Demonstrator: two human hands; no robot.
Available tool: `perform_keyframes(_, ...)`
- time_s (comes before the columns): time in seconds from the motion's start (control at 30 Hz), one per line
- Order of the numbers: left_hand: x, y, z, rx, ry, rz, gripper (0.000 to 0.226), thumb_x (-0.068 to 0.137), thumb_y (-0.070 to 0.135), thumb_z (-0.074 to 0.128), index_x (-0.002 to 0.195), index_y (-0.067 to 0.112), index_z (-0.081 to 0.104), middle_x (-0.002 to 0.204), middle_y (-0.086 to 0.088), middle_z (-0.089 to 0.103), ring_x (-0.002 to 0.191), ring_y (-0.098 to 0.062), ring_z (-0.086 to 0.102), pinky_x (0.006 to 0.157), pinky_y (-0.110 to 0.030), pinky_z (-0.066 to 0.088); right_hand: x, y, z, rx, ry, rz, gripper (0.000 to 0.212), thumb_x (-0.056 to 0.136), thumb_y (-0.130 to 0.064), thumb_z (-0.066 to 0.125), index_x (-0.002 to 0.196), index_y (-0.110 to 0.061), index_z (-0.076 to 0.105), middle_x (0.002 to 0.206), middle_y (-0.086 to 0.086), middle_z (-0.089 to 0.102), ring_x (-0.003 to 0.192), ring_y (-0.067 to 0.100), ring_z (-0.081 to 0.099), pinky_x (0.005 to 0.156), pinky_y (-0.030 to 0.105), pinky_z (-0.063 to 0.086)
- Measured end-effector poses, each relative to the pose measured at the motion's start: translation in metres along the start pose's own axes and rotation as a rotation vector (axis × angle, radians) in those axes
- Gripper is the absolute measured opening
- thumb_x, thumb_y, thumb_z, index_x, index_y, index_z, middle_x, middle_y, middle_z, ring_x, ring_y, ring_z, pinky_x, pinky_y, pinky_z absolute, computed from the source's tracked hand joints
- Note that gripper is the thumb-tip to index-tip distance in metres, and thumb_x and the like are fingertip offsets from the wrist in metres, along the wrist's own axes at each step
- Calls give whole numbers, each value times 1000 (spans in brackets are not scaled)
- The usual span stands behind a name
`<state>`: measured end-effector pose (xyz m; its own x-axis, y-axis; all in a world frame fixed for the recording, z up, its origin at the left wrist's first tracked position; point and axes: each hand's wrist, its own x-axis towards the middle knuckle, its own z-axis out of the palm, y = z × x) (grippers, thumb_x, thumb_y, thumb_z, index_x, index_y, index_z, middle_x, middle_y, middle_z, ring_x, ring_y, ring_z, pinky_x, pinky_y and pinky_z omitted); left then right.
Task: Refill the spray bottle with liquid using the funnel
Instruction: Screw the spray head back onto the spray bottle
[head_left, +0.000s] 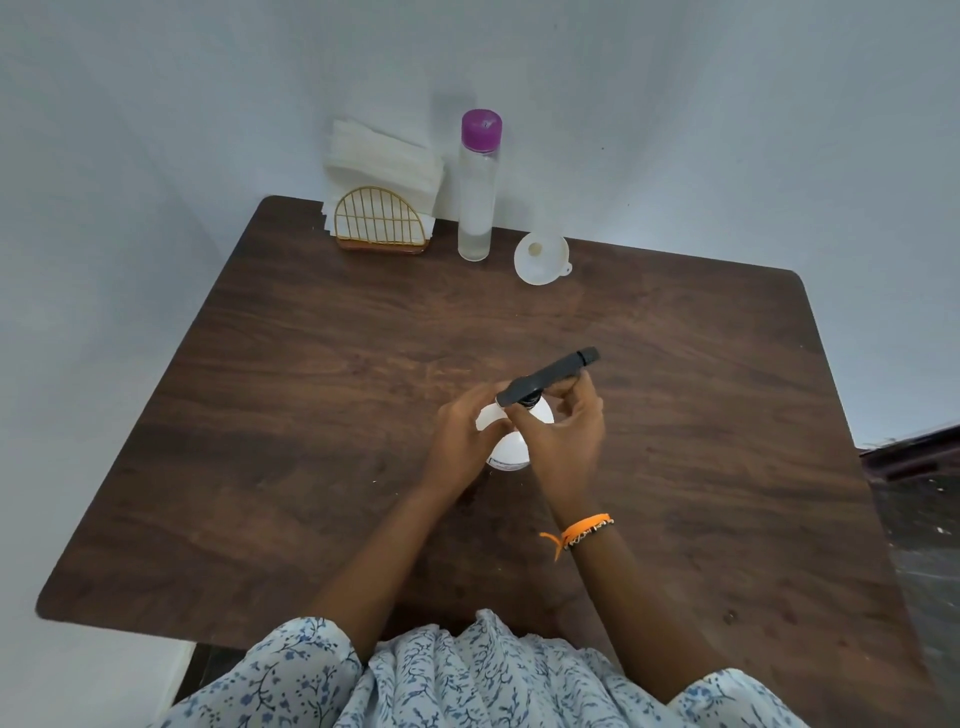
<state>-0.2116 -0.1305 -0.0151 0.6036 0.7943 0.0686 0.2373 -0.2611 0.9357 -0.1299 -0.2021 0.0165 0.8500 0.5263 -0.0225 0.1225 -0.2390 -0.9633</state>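
Observation:
A white spray bottle (508, 448) stands upright in the middle of the dark wooden table (311, 415). My left hand (462, 441) grips its body from the left. Its black spray head (548, 375) sits on the neck, nozzle pointing to the far right, and my right hand (563, 436) has its fingers curled around the collar under that head. A white funnel (542, 258) rests at the far side of the table, wide mouth tilted up. To its left stands a tall clear bottle (476, 197) with a purple cap, holding clear liquid.
A gold wire napkin holder (382, 224) stuffed with white napkins stands at the far left corner, against the white wall. The table's right edge borders a dark floor area (914, 493). An orange thread band circles my right wrist.

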Motion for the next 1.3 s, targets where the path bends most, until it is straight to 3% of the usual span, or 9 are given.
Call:
perform_keyframes(0.1, 0, -1, 0, -1, 0, 5, 36, 74, 1, 67, 107, 15, 67, 102, 12, 66, 96, -2, 61, 84, -13, 45, -4, -4, 2, -34, 2, -60, 30, 68, -16, 79, 91, -25, 62, 90, -15, 62, 89, 5, 44, 72, 9, 36)
perform_keyframes(0.2, -1, 4, -1, -5, -4, 19, 36, 72, 4, 66, 106, 16, 68, 100, 17, 65, 92, 10, 58, 80, -5, 41, -1, -2, -2, -149, -56, -185, 24, 74, -18, 76, 90, -30, 64, 88, -18, 63, 88, 4, 39, 80, 28, 40)
perform_keyframes(0.27, 0, 5, -1, 7, -12, 12, 35, 74, 6, 66, 107, 15, 67, 102, 14, 66, 92, 7, 58, 79, -2, 38, 5, -2, -8, -266, -107, -240, 18, 76, -26, 74, 93, -29, 66, 88, -19, 63, 87, 4, 35, 84, 38, 41)
perform_keyframes(0.4, 1, 3, -1, 2, -12, -2, 34, 75, 2, 67, 106, 17, 68, 99, 15, 66, 92, 3, 59, 80, -7, 41, 8, -4, -10, -268, -95, -208, 26, 68, -37, 77, 90, -27, 67, 92, -21, 64, 96, 2, 42, 89, 44, 43)
perform_keyframes(0.6, 0, 4, -2, 13, -12, -14, 35, 79, 5, 66, 111, 17, 66, 105, 8, 68, 97, -2, 61, 84, -14, 45, 0, -5, 6, -131, 4, -102, 37, 59, -34, 82, 85, -24, 59, 82, -13, 62, 90, 2, 48, 85, 46, 45)
perform_keyframes(0.8, 1, 7, -2, 19, -28, 27, 34, 78, 1, 67, 109, 15, 67, 105, 10, 67, 96, 6, 58, 83, -3, 39, -4, -7, 2, -143, -12, -92, 35, 67, -24, 79, 94, -21, 56, 88, -14, 60, 89, 10, 45, 83, 39, 44)
perform_keyframes(0.93, 0, 9, -2, 3, -9, 42, 31, 77, -1, 66, 104, 14, 68, 96, 15, 65, 89, 17, 56, 78, -3, 38, -3, -5, 4, -178, -66, -151, 33, 71, -34, 76, 101, -22, 65, 91, -12, 61, 87, 13, 44, 81, 37, 43)
perform_keyframes(1.13, 1, 5, -3, 39, -25, 22, 31, 75, 2, 67, 105, 12, 68, 98, 12, 65, 89, 0, 58, 77, -2, 38, 2, -1, -17, -207, -247, -203, 23, 79, -23, 66, 101, -22, 65, 100, -18, 63, 95, 7, 50, 87, 35, 43)
perform_keyframes(1.3, -1, 7, -2, 21, -35, 39, 36, 71, 30, 61, 103, 13, 68, 94, 16, 63, 87, 14, 56, 77, -3, 38, 10, 2, -27, -174, -337, -166, 30, 83, -17, 66, 113, -23, 66, 113, -8, 67, 109, 13, 55, 94, 41, 46)
